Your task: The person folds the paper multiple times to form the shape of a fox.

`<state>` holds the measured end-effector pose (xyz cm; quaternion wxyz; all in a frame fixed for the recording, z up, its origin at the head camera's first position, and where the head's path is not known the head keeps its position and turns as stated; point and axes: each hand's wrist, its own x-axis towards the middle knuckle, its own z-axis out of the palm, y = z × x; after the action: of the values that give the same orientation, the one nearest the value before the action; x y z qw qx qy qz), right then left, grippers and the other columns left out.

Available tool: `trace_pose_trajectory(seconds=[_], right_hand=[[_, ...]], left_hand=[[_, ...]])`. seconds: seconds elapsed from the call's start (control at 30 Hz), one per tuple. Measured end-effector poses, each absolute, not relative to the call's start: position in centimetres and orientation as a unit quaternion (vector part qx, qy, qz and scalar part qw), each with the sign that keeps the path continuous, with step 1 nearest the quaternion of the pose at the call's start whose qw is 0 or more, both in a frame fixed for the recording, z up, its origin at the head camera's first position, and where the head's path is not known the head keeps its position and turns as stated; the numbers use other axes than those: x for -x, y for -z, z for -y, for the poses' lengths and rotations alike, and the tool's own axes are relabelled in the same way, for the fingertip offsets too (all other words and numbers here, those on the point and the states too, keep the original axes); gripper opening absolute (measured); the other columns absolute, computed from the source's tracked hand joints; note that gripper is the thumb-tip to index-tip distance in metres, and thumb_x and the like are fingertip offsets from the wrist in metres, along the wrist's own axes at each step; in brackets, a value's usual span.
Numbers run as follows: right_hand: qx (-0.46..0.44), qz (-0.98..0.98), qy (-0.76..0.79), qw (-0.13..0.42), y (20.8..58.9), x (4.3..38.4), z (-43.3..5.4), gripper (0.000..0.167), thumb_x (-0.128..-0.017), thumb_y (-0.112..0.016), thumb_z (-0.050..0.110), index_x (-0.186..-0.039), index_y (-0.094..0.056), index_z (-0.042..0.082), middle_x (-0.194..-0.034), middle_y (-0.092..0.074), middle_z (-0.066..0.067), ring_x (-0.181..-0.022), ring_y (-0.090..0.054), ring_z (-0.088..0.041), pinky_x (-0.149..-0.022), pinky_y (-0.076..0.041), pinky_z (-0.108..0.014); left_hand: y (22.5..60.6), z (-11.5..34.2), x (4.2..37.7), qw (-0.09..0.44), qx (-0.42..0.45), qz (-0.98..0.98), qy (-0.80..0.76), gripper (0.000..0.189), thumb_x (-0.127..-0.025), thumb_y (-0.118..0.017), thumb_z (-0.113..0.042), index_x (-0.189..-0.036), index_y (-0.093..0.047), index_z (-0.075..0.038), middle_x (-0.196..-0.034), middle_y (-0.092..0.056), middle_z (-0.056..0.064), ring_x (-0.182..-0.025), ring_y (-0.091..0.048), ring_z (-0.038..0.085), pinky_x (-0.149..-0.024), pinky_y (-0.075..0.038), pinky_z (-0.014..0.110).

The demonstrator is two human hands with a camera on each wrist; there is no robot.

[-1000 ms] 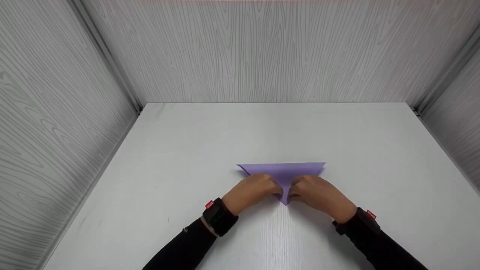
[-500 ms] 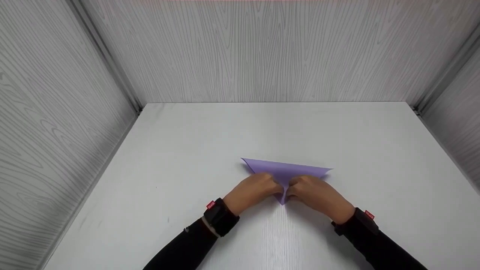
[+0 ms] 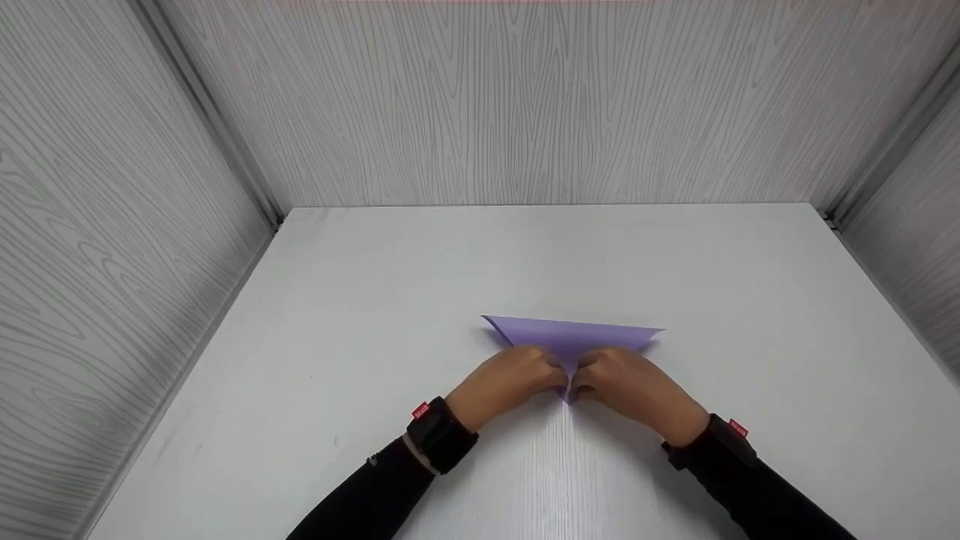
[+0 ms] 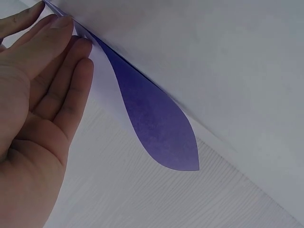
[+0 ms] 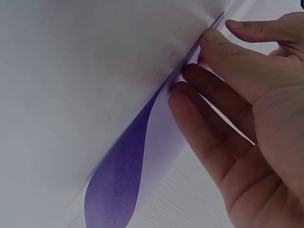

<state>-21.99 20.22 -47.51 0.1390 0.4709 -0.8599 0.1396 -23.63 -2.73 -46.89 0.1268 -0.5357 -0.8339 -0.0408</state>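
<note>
A sheet of purple paper (image 3: 574,334), folded into a triangle, lies on the white table with its long curved fold at the far side and its point toward the person. My left hand (image 3: 514,379) pinches its left slanted edge near the point. On the other edge, my right hand (image 3: 634,386) pinches close beside the left one. In the left wrist view the paper (image 4: 149,118) bulges into an open loop past the fingertips. The right wrist view shows a similar loop of paper (image 5: 118,175), with thumb and fingers at the edge.
The white table (image 3: 375,285) is bounded by a wood-grain back wall (image 3: 480,105) and a left side wall (image 3: 97,225). Another panel (image 3: 907,225) stands on the right. Black bands are strapped round both wrists.
The paper has turned slightly, its left corner going away from the person and right corner shifting right, then back a little. Both hands keep their pinch and have drawn slightly closer together.
</note>
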Motion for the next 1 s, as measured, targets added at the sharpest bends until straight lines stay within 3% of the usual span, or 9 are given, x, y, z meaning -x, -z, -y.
trace_pose_trajectory(seconds=[0.27, 0.5, 0.77, 1.0], right_hand=[[-0.462, 0.865, -0.143, 0.133, 47.67, 22.23, -20.37, 0.017, -0.077, -0.093, 0.013, -0.091, -0.085, 0.013, -0.085, -0.075, -0.001, -0.077, -0.07, -0.012, -0.07, -0.057, -0.027], [-0.469, 0.861, -0.158, 0.115, 47.65, 22.51, -20.43, 0.016, -0.077, -0.093, 0.012, -0.091, -0.085, 0.011, -0.085, -0.077, -0.002, -0.078, -0.073, -0.012, -0.071, -0.059, -0.027], [-0.458, 0.869, -0.152, 0.11, 47.39, 22.71, -21.15, 0.013, -0.078, -0.091, 0.012, -0.09, -0.087, 0.014, -0.086, -0.078, 0.0, -0.081, -0.073, -0.012, -0.073, -0.059, -0.028], [-0.466, 0.865, -0.152, 0.111, 47.25, 22.65, -21.04, 0.01, -0.08, -0.089, 0.014, -0.09, -0.087, 0.014, -0.087, -0.08, 0.0, -0.082, -0.075, -0.013, -0.073, -0.059, -0.026]], left_hand=[[46.79, 2.77, 23.65, 0.143, 0.547, 0.825, 0.013, 0.023, -0.096, -0.075, -0.006, -0.109, -0.084, -0.022, -0.104, -0.077, -0.008, -0.093, -0.067, 0.004, -0.082, -0.049, 0.014], [46.82, 2.89, 23.55, 0.148, 0.55, 0.822, -0.025, 0.024, -0.094, -0.074, 0.0, -0.101, -0.081, -0.022, -0.086, -0.07, -0.011, -0.076, -0.046, 0.001, -0.07, -0.038, 0.012], [47.0, 2.64, 23.66, 0.122, 0.548, 0.826, -0.051, 0.029, -0.097, -0.073, -0.002, -0.107, -0.084, -0.026, -0.1, -0.078, -0.014, -0.082, -0.061, -0.001, -0.074, -0.045, 0.011], [46.89, 2.52, 23.72, 0.118, 0.548, 0.826, -0.049, 0.027, -0.097, -0.074, -0.003, -0.11, -0.084, -0.024, -0.101, -0.079, -0.012, -0.082, -0.062, 0.0, -0.075, -0.047, 0.011]])
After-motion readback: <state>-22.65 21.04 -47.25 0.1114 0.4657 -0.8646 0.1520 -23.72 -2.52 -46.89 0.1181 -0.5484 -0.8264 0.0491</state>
